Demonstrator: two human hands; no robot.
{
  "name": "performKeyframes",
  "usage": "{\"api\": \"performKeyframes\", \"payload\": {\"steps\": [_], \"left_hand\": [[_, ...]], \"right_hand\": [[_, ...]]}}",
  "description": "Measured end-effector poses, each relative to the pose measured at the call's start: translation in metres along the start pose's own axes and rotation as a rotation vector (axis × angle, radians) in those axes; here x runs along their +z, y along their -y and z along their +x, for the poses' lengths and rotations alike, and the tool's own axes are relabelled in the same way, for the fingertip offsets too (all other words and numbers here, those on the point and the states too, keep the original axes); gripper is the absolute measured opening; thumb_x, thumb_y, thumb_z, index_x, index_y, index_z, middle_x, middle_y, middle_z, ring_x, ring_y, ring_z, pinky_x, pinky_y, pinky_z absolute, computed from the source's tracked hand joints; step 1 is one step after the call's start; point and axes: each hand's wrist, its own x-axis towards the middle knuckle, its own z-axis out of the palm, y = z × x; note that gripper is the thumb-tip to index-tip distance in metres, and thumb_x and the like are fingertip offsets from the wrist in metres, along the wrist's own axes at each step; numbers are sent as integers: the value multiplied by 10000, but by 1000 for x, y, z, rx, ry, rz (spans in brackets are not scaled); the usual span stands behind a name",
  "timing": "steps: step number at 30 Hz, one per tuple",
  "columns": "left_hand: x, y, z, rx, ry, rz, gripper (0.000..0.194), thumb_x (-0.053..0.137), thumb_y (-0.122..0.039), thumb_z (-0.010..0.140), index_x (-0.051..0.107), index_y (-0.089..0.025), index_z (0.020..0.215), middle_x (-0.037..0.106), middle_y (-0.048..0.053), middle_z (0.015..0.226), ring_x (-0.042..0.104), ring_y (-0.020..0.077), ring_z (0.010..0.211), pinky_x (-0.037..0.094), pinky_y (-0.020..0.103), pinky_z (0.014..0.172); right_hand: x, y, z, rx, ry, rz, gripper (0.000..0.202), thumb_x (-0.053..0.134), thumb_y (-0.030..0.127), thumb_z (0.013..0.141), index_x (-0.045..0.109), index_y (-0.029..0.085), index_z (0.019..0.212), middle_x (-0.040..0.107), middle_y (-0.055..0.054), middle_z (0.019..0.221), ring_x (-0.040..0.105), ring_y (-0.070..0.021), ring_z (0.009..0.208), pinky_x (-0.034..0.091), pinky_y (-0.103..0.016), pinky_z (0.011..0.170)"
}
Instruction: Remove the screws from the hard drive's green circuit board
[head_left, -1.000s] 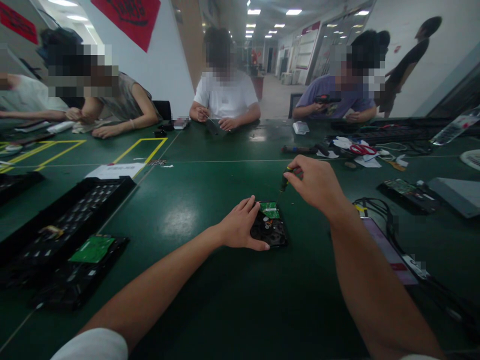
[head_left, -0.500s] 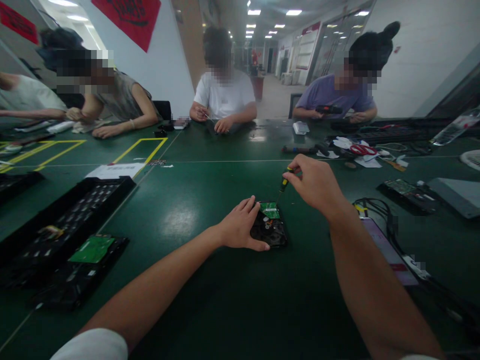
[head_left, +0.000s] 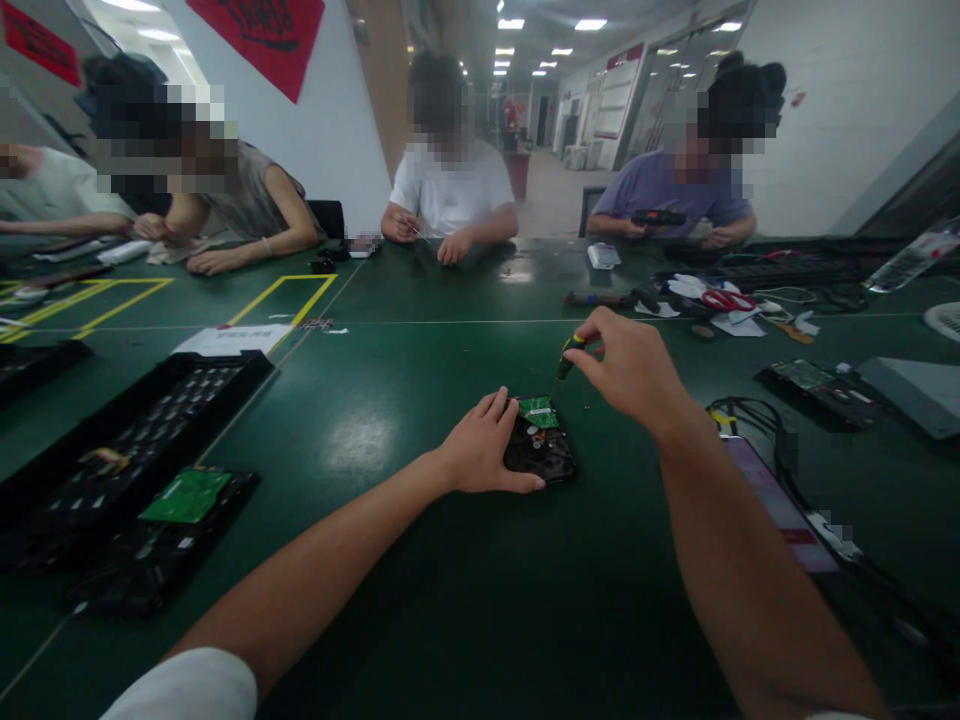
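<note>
A black hard drive (head_left: 541,462) with a green circuit board (head_left: 540,411) at its far end lies flat on the green table (head_left: 420,560). Spread across its left side, my left hand (head_left: 484,445) holds it, thumb along the near edge and fingers by the board. My right hand (head_left: 619,365) grips a yellow-and-black screwdriver (head_left: 571,355) by its handle, above the drive's far right corner. The screwdriver slants down, with its tip at the board's right edge. Whether the tip sits in a screw is too small to tell.
On the left are a long black tray (head_left: 142,430) and another drive with a green board (head_left: 187,497). A phone (head_left: 776,500) and black cables lie beside my right forearm. Another drive (head_left: 817,405) lies farther right. Several people sit across the table; one holds a power tool (head_left: 658,217).
The hard drive has turned slightly and shifted a little away from me under my left hand. The screwdriver stands a bit more upright, its tip slightly left of before.
</note>
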Motion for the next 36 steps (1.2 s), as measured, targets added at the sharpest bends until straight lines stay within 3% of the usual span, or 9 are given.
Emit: {"api": "performKeyframes", "payload": {"steps": [7,12,15,18,26,36], "left_hand": [[1,1,-1,-7,-22,-15,1286,476,-967,791,301,-25,1649,166,278,1744,187,472,1610,262,564,1281],[1,13,6,35,-99,-77,823,308,-699,1054,509,-74,1551,450,221,1639,399,364,1535,335,528,1260],[6,27,12,67,-211,-186,594,301,-525,1111,638,-155,1432,621,151,1487,550,281,1404,424,477,1214],[12,40,15,119,-266,-260,475,352,-427,1110,678,-186,1357,662,133,1411,598,261,1326,473,480,1177],[21,52,15,147,-292,-310,412,386,-230,1063,644,-181,1381,632,133,1404,562,243,1329,471,463,1181],[17,49,15,104,-269,-297,423,404,-195,1037,646,-215,1383,637,126,1392,568,261,1329,483,502,1160]], "right_hand": [[-1,3,1,-22,5,-10,53,644,214,946,636,218,998,761,-101,1026,704,-282,929,503,-408,866],[0,1,1,-34,0,-28,90,629,187,938,659,200,1022,759,-124,1064,708,-296,953,511,-419,875],[2,1,1,-19,-15,-4,84,634,177,925,657,204,1002,759,-126,1080,705,-301,975,512,-420,875],[4,1,1,1,-17,26,107,638,171,917,648,211,1015,759,-111,1040,704,-293,940,510,-420,870],[-1,5,0,-23,2,-2,58,629,207,943,635,217,1000,725,-104,1018,675,-270,908,505,-408,863],[-1,3,1,3,25,37,102,641,173,901,612,211,992,737,-112,1016,686,-275,888,499,-407,835]]}}
